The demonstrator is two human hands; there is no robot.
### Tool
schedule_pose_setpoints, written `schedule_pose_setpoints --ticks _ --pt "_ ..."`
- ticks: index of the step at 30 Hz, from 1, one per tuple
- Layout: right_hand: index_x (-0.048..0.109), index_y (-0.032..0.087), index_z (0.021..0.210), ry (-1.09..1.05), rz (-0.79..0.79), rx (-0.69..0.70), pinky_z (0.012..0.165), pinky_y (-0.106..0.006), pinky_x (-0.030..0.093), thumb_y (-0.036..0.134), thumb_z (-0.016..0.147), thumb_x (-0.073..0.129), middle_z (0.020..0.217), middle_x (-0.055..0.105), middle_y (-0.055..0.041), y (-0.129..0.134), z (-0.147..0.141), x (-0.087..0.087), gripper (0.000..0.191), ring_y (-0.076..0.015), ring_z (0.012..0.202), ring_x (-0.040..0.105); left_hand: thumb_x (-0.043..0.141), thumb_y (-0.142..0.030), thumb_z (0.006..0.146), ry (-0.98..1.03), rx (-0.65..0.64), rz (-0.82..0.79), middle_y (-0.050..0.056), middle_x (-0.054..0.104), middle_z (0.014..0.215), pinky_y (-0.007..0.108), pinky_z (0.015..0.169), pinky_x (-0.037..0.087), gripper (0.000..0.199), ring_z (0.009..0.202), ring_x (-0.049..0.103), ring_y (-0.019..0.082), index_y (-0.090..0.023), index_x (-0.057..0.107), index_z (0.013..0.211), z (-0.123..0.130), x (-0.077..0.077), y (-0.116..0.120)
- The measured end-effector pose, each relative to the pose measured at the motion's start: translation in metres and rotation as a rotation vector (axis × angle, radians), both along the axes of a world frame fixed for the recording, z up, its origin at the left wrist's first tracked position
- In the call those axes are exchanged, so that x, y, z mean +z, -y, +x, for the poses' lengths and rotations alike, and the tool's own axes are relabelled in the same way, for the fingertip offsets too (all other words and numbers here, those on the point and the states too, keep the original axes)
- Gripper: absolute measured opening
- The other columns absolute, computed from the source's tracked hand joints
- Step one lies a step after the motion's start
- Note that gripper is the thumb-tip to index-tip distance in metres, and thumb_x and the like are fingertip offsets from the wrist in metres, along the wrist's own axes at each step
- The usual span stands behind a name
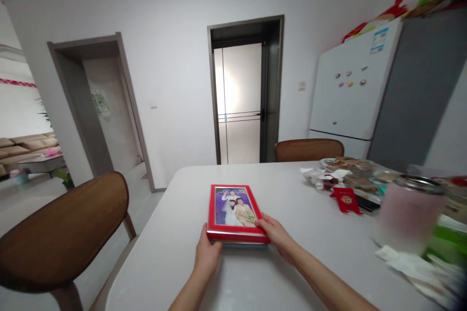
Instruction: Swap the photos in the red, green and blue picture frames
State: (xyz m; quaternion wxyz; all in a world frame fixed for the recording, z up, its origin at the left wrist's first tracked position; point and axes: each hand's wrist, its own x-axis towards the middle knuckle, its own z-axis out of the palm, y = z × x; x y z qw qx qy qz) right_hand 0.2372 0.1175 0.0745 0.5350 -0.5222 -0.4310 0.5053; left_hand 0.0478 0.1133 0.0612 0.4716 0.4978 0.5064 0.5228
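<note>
A red picture frame (233, 232) with a photo of several people in wedding dress lies face up, just above the white table or resting on it; which one I cannot tell. Beneath it show thin edges of something pale and bluish. My left hand (207, 255) grips the near left corner, thumb at the front edge. At the right side, my right hand (275, 234) holds the frame with its thumb on the red border. Fingers of both hands are partly hidden under and behind the frame.
On the white table (164, 233), a pinkish jar (410, 216), a red packet (346, 200), a dark phone-like object (367, 202), crumpled tissues (419, 269) and bagged food stand at the right. A brown chair (69, 228) is at the left, another chair (309, 149) beyond the far edge.
</note>
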Motion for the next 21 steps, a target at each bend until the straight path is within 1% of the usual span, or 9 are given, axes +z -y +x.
schedule_pose_setpoints --ticks 3,6,9,12,14,16,17,20,21 --pt "0.058 0.015 0.095 0.005 0.032 0.072 0.064 -0.030 0.046 0.025 0.063 0.048 0.073 0.068 -0.0013 -0.026 -0.036 0.001 0.035 -0.0188 0.066 0.062 0.056 -0.004 0.055 -0.019 0.082 0.017 0.004 0.063 0.100 0.027 0.086 0.036 0.049 0.102 0.052 0.022 -0.019 0.052 0.102 -0.031 0.003 -0.014" --pt "0.058 0.014 0.098 0.035 0.044 0.099 0.063 -0.030 0.046 0.026 0.063 0.049 0.074 0.068 -0.0023 -0.042 -0.056 0.003 0.038 -0.0187 0.065 0.062 0.057 -0.002 0.055 -0.012 0.145 0.017 0.002 0.065 0.095 0.026 0.085 0.037 0.047 0.100 0.053 0.022 -0.020 0.054 0.099 -0.048 0.001 -0.020" --pt "0.054 0.012 0.105 0.090 0.050 0.045 0.062 -0.029 0.045 0.028 0.063 0.049 0.075 0.067 -0.0042 -0.050 -0.056 0.005 0.045 -0.0188 0.065 0.060 0.059 -0.005 0.062 0.022 0.185 0.026 0.003 0.063 0.095 0.030 0.084 0.037 0.037 0.094 0.055 0.020 -0.018 0.054 0.096 -0.055 -0.003 -0.023" --pt "0.041 0.011 0.121 0.143 0.095 -0.083 0.062 -0.026 0.043 0.032 0.064 0.051 0.076 0.063 -0.0033 -0.045 -0.049 0.012 0.061 -0.0166 0.067 0.057 0.056 -0.010 0.070 0.075 0.211 0.047 0.003 0.060 0.091 0.035 0.078 0.040 0.029 0.084 0.057 0.017 -0.014 0.051 0.098 -0.060 0.001 -0.023" --pt "0.028 0.015 0.128 0.160 0.151 -0.131 0.059 -0.023 0.041 0.032 0.064 0.052 0.070 0.059 0.0019 -0.030 -0.050 0.024 0.070 -0.0134 0.063 0.054 0.057 -0.010 0.068 0.110 0.226 0.080 0.000 0.058 0.077 0.031 0.073 0.040 0.038 0.074 0.056 0.015 -0.012 0.047 0.105 -0.062 0.016 -0.019" --pt "0.021 0.022 0.131 0.127 0.245 -0.096 0.052 -0.021 0.038 0.029 0.066 0.053 0.059 0.050 0.0076 -0.007 -0.059 0.045 0.073 -0.0097 0.053 0.047 0.058 -0.011 0.065 0.148 0.214 0.140 -0.006 0.052 0.062 0.026 0.069 0.039 0.052 0.064 0.054 0.012 -0.012 0.040 0.114 -0.056 0.042 -0.007" --pt "0.019 0.024 0.131 0.051 0.348 -0.026 0.049 -0.020 0.035 0.026 0.067 0.052 0.056 0.046 0.0088 0.006 -0.065 0.057 0.072 -0.0084 0.049 0.043 0.058 -0.013 0.065 0.170 0.183 0.178 -0.008 0.049 0.058 0.024 0.067 0.039 0.057 0.060 0.052 0.011 -0.014 0.037 0.117 -0.051 0.059 0.001" --pt "0.016 0.030 0.130 -0.212 0.514 0.155 0.042 -0.018 0.028 0.019 0.067 0.051 0.050 0.041 0.0105 0.046 -0.084 0.097 0.073 -0.0063 0.042 0.032 0.060 -0.017 0.062 0.250 0.004 0.282 -0.010 0.047 0.058 0.021 0.061 0.038 0.068 0.052 0.047 0.007 -0.023 0.031 0.123 -0.026 0.107 0.031" --pt "0.017 0.031 0.130 -0.277 0.533 0.192 0.043 -0.019 0.028 0.018 0.066 0.051 0.050 0.041 0.0104 0.056 -0.089 0.107 0.074 -0.0066 0.043 0.032 0.060 -0.015 0.062 0.354 -0.155 0.341 -0.010 0.046 0.058 0.021 0.060 0.038 0.073 0.052 0.045 0.006 -0.024 0.026 0.126 -0.017 0.120 0.041"
